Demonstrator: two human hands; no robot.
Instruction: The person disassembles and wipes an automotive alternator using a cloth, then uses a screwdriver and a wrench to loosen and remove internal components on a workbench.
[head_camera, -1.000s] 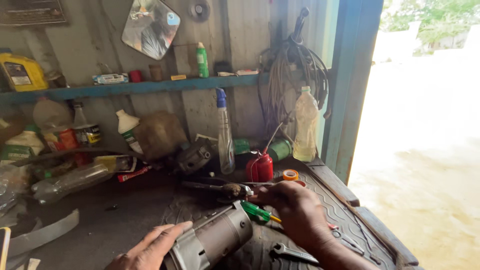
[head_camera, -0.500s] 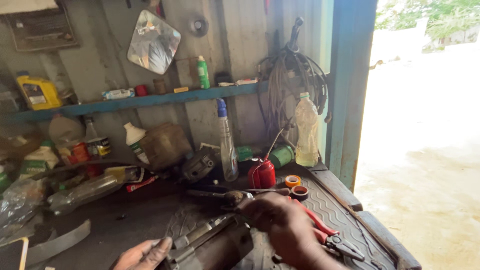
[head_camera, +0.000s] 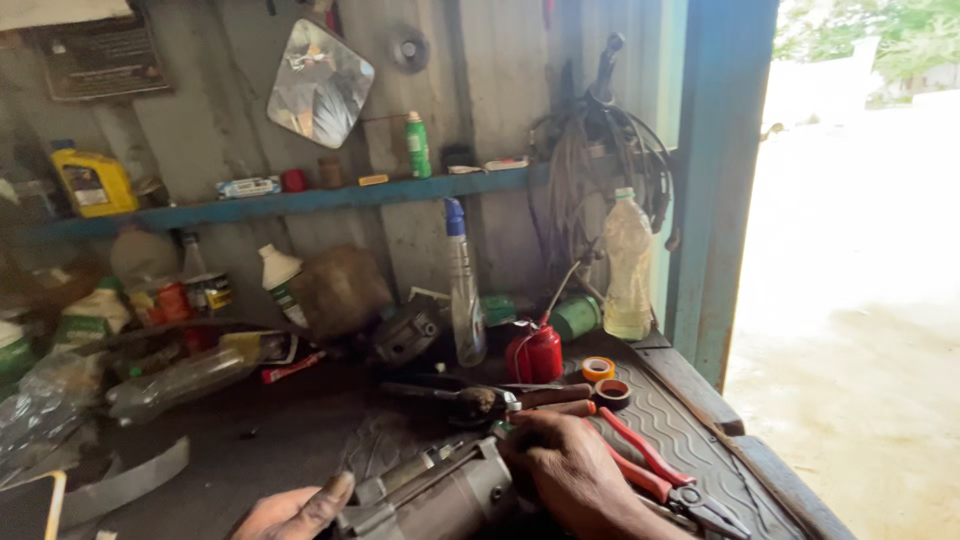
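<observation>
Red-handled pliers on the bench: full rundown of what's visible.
The red-handled pliers lie flat on the ribbed mat at the bench's right side, just right of the right hand. Two long red-sleeved handles run up-left, slightly spread; the dark metal head points down-right toward the bench edge. The hand seems to overlap the near handle's end; contact is unclear. Rolls of tape sit beyond the handles.

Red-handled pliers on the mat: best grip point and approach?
Take the red-handled pliers by the two handles, mid-length, coming from above. They lie flat on the ribbed mat, jaws toward the near right; the right hand crowds their left side, so approach from the right.
</observation>
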